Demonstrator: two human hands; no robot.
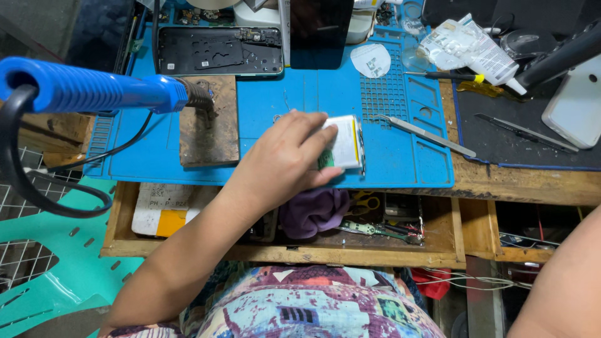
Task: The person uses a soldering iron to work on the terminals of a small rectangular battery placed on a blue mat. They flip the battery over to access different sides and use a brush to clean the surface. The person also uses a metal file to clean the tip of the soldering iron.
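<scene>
While our lap and the open wooden drawer [188,250] sit nearest, holding a purple cloth [313,211] and loose tools, the work lies just beyond on the blue mat [275,94]. Our left hand [282,163] rests on a flat white battery pack [345,143] near the mat's near edge, fingers [325,128] spread over its left end and pressing it flat rather than lifting it. Our right hand is out of frame; only the forearm shows at far right, so we cannot tell its grip. We judge this a steadying step: the pack is pinned in place for work on its edge. A next move would call for a fine tool, and the metal tweezers [426,134] lie just right. Farther left, the blue soldering iron [94,91] tips onto a scorched wood block [210,122]; farthest, an opened phone back [219,50].
</scene>
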